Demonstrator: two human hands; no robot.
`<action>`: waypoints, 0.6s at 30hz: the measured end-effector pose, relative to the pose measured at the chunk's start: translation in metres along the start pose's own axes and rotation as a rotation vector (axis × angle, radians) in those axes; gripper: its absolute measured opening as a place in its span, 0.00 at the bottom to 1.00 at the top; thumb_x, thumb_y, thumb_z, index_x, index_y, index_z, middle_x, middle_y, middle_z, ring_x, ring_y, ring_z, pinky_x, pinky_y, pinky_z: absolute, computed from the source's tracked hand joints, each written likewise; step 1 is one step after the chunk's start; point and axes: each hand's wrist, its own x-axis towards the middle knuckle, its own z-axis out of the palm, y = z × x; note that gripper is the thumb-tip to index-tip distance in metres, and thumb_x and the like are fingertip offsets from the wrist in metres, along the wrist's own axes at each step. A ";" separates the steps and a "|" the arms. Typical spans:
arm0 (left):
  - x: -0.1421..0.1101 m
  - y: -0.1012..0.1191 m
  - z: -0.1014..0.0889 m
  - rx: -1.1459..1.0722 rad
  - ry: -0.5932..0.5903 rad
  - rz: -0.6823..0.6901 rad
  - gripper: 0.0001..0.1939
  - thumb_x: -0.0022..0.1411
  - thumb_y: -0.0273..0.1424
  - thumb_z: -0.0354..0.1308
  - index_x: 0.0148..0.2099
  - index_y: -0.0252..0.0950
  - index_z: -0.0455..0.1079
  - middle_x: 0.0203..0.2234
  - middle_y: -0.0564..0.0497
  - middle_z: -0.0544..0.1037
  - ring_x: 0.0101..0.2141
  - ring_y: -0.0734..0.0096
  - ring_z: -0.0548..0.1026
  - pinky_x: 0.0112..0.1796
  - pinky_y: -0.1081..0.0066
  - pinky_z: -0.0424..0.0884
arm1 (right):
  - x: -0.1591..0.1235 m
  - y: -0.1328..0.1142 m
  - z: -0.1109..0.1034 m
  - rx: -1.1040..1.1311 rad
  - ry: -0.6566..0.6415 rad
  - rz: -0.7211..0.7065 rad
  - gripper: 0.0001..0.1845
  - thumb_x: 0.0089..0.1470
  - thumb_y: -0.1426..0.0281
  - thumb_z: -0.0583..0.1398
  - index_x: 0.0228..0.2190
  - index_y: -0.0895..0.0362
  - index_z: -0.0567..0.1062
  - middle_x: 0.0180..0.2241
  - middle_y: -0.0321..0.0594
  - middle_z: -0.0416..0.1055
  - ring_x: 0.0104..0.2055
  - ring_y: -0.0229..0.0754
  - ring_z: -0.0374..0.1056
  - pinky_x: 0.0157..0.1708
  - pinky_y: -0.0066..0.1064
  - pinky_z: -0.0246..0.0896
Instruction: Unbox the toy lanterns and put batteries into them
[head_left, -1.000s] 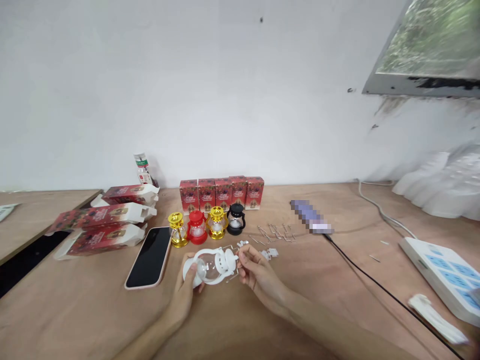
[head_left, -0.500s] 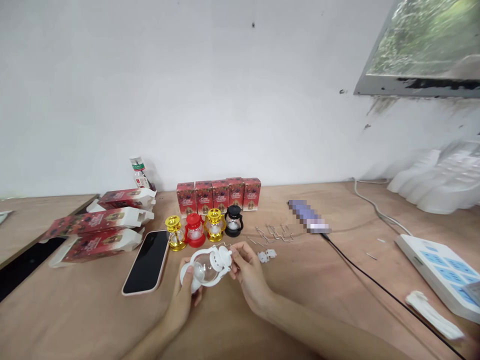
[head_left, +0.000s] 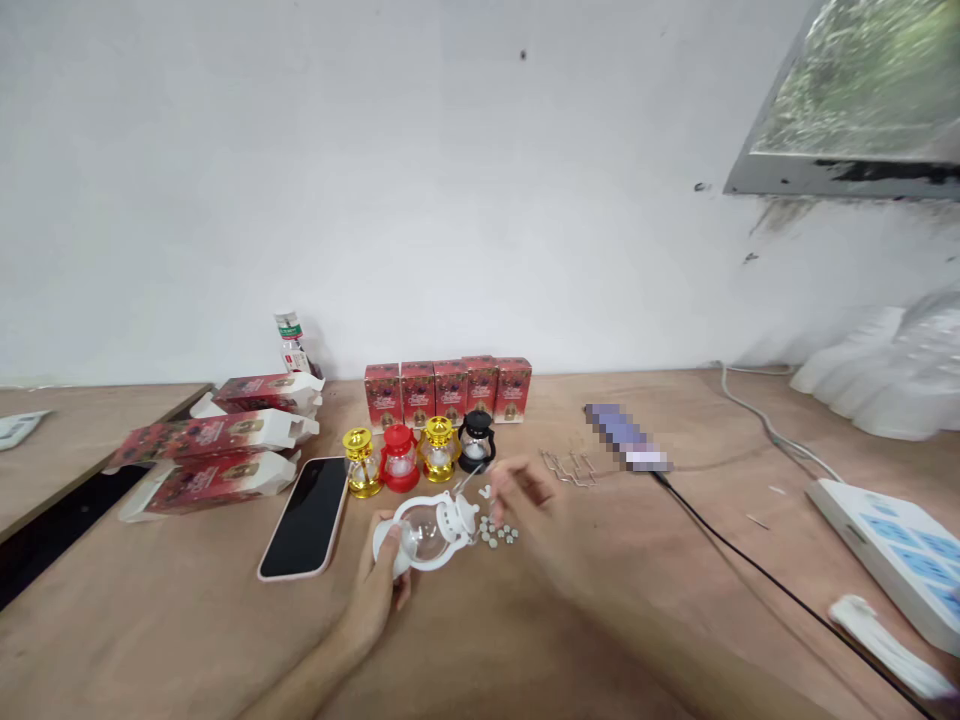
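In the head view a small white lantern (head_left: 427, 532) with a clear globe lies tilted in my left hand (head_left: 380, 570), whose fingers wrap round its base. My right hand (head_left: 523, 505) is just right of the lantern's top, smeared by motion, so whatever its fingers hold is unclear. A thin bent wire (head_left: 469, 479) rises beside the lantern's top; whether it is attached is unclear. Several small round silvery pieces (head_left: 493, 532) lie below my right fingers. Behind stand two gold lanterns (head_left: 363, 468), a red lantern (head_left: 399, 462) and a black lantern (head_left: 476, 440).
Several upright red boxes (head_left: 450, 392) line up before the wall. Opened red boxes (head_left: 217, 475) and a phone (head_left: 304, 520) lie left. Bent wires (head_left: 570, 465) lie right, near a blurred-out phone (head_left: 622, 435) on a black cable. A power strip (head_left: 892, 540) sits far right.
My right hand has come away from the lantern's top, moving right and slightly up. The silvery pieces under it now show. My left hand still holds the white lantern.
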 end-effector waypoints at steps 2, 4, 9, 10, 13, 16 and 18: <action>0.000 0.001 0.000 -0.034 0.002 -0.001 0.28 0.43 0.57 0.54 0.36 0.39 0.55 0.11 0.64 0.62 0.11 0.79 0.58 0.09 0.80 0.52 | 0.016 -0.006 -0.028 -0.079 0.162 -0.103 0.19 0.47 0.52 0.63 0.25 0.56 0.71 0.18 0.31 0.67 0.20 0.34 0.64 0.23 0.27 0.60; 0.002 0.000 -0.001 -0.068 0.003 0.001 0.27 0.44 0.55 0.54 0.36 0.39 0.56 0.12 0.63 0.63 0.11 0.78 0.59 0.08 0.80 0.52 | 0.031 -0.005 -0.064 -0.163 0.334 -0.221 0.17 0.46 0.54 0.64 0.27 0.55 0.72 0.21 0.33 0.71 0.24 0.36 0.67 0.28 0.29 0.63; 0.005 -0.001 -0.002 -0.086 -0.028 0.005 0.25 0.45 0.52 0.55 0.36 0.38 0.57 0.12 0.64 0.63 0.11 0.78 0.59 0.08 0.80 0.53 | 0.033 0.029 -0.157 -0.756 0.401 -0.477 0.17 0.49 0.53 0.61 0.25 0.54 0.73 0.27 0.40 0.74 0.33 0.44 0.71 0.34 0.36 0.66; 0.004 -0.001 -0.001 -0.085 -0.034 0.003 0.25 0.44 0.52 0.55 0.36 0.38 0.57 0.12 0.64 0.63 0.11 0.78 0.59 0.09 0.80 0.53 | 0.029 0.039 -0.170 -0.893 0.319 -0.504 0.18 0.51 0.52 0.58 0.24 0.54 0.73 0.28 0.41 0.74 0.33 0.45 0.71 0.34 0.37 0.66; 0.003 0.001 -0.001 -0.089 -0.022 -0.005 0.26 0.43 0.52 0.56 0.36 0.38 0.57 0.12 0.63 0.63 0.12 0.78 0.60 0.09 0.80 0.54 | 0.017 0.066 -0.196 -1.180 0.171 -0.484 0.22 0.58 0.53 0.49 0.24 0.53 0.72 0.30 0.43 0.74 0.32 0.45 0.71 0.32 0.36 0.65; 0.003 0.003 0.000 -0.092 0.006 -0.020 0.28 0.41 0.53 0.57 0.36 0.39 0.56 0.12 0.64 0.63 0.12 0.78 0.60 0.09 0.80 0.55 | 0.016 0.080 -0.203 -1.253 0.141 -0.442 0.22 0.60 0.56 0.47 0.25 0.54 0.72 0.31 0.45 0.73 0.31 0.46 0.71 0.30 0.36 0.64; 0.002 0.004 0.000 -0.082 0.008 -0.030 0.28 0.41 0.53 0.57 0.37 0.39 0.56 0.12 0.64 0.63 0.12 0.78 0.60 0.09 0.80 0.55 | 0.020 0.083 -0.203 -1.284 0.121 -0.424 0.21 0.60 0.58 0.47 0.26 0.54 0.73 0.31 0.45 0.73 0.33 0.46 0.70 0.32 0.36 0.64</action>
